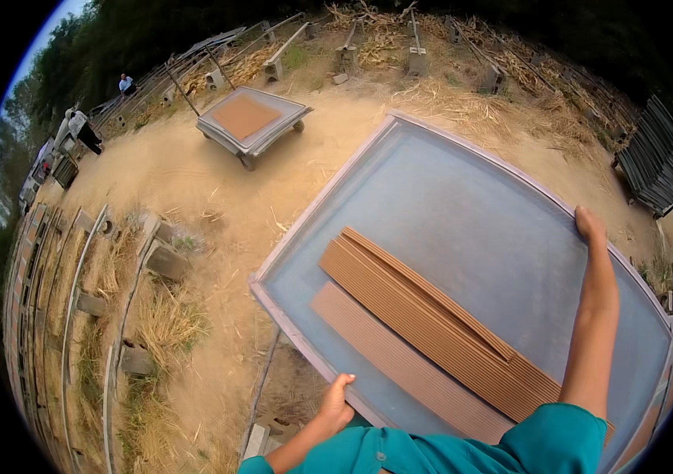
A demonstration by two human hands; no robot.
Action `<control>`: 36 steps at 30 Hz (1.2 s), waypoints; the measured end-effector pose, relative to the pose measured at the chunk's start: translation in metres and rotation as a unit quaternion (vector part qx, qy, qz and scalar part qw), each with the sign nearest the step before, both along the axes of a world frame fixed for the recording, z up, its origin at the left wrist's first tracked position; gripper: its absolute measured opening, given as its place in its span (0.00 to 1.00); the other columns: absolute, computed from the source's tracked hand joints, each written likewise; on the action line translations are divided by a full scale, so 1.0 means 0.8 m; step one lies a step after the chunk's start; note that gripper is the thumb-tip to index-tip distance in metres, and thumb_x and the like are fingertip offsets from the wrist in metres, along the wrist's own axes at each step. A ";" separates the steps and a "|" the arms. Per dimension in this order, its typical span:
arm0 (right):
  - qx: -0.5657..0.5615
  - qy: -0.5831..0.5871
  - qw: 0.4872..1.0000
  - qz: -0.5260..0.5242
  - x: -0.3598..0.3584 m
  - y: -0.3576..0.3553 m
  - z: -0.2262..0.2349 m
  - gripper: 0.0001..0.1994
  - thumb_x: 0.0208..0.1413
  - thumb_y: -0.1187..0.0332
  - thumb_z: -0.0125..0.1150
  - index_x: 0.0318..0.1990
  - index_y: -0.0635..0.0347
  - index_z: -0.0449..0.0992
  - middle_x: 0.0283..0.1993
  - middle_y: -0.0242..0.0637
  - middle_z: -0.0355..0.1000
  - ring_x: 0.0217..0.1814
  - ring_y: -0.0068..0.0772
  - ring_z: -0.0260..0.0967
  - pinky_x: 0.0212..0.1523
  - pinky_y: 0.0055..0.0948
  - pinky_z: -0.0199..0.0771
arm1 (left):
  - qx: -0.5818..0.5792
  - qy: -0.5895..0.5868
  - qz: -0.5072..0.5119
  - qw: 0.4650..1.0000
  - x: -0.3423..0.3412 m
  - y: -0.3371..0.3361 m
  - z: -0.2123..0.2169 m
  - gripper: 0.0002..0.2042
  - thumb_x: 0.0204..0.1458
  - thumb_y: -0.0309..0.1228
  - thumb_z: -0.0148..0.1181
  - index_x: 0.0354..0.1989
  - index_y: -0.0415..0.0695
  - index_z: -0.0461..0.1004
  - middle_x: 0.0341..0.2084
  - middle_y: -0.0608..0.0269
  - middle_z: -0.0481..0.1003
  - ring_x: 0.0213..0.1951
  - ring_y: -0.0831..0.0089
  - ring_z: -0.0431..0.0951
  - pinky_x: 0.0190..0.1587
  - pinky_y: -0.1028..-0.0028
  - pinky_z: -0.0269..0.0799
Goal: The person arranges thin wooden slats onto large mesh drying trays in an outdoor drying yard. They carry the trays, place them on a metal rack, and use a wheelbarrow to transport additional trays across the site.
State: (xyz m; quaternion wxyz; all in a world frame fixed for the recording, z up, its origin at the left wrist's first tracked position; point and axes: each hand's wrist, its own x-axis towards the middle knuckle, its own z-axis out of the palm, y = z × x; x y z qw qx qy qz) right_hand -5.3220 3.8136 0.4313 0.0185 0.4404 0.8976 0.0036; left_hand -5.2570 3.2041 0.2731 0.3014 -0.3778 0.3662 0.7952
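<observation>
A large mesh screen tray [463, 197] with a pale pinkish frame is tilted in front of me. My left hand [335, 405] is closed round its near left edge, thumb on top. Across the tray my right hand [588, 224] grips the far right edge, the forearm passing over the mesh. Long thin brown sticks [423, 316] lie side by side on the screen in a dense band, a few overlapping on top. Beside them, nearer me, runs a paler, pinkish-brown band of sticks [399, 359]. My sleeve covers the bands' lower right end.
A low wheeled cart [281, 134] carries another screen with a brown sheet-like layer [245, 117]. Rails on concrete blocks [166, 261] line the left. Stacked dark screens [658, 158] lean at the right. Dry straw lies about; people [82, 126] are far left.
</observation>
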 end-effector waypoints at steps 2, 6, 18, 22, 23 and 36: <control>0.002 0.010 1.000 -0.020 -0.076 0.032 -0.008 0.26 0.52 0.58 0.30 0.46 0.65 0.71 0.53 0.53 0.63 0.57 0.51 0.60 0.56 0.42 0.57 | 0.009 -0.028 0.009 1.000 -0.053 0.025 0.018 0.21 0.40 0.27 0.55 0.46 0.38 0.62 0.41 0.53 0.66 0.46 0.58 0.66 0.53 0.55 0.60; 0.035 0.001 0.996 0.081 -0.237 0.066 0.003 0.24 0.54 0.58 0.29 0.42 0.66 0.71 0.50 0.56 0.64 0.52 0.56 0.62 0.52 0.46 0.60 | 0.027 -0.001 0.057 0.998 -0.153 0.065 0.020 0.21 0.40 0.27 0.55 0.46 0.39 0.62 0.41 0.54 0.66 0.46 0.58 0.66 0.53 0.55 0.60; 0.076 -0.004 0.988 0.133 -0.711 0.076 0.081 0.22 0.55 0.61 0.29 0.42 0.63 0.71 0.51 0.53 0.65 0.54 0.52 0.63 0.54 0.44 0.60 | 0.060 0.000 0.136 0.989 -0.529 0.144 0.043 0.12 0.42 0.26 0.55 0.37 0.38 0.66 0.37 0.56 0.69 0.41 0.61 0.69 0.48 0.59 0.65; 0.058 -0.005 0.977 0.204 -0.895 0.059 0.070 0.22 0.54 0.62 0.29 0.41 0.65 0.72 0.51 0.53 0.65 0.54 0.51 0.63 0.54 0.44 0.61 | 0.062 -0.001 0.195 0.979 -0.619 0.140 0.054 0.12 0.43 0.26 0.55 0.38 0.38 0.66 0.37 0.57 0.69 0.41 0.62 0.69 0.48 0.60 0.64; 0.052 0.008 0.977 0.204 -0.938 0.063 0.062 0.22 0.54 0.62 0.29 0.40 0.65 0.72 0.51 0.54 0.65 0.54 0.51 0.63 0.53 0.44 0.61 | 0.049 -0.004 0.204 0.978 -0.649 0.151 0.048 0.12 0.43 0.26 0.55 0.38 0.39 0.66 0.37 0.57 0.69 0.42 0.62 0.69 0.49 0.60 0.64; 0.061 -0.001 0.911 0.409 -1.436 -0.115 0.116 0.21 0.55 0.62 0.30 0.43 0.62 0.71 0.50 0.51 0.67 0.54 0.49 0.63 0.53 0.43 0.62 | 0.074 0.034 0.364 0.928 -0.933 0.162 0.073 0.15 0.43 0.27 0.54 0.42 0.40 0.65 0.39 0.57 0.69 0.42 0.62 0.68 0.50 0.60 0.63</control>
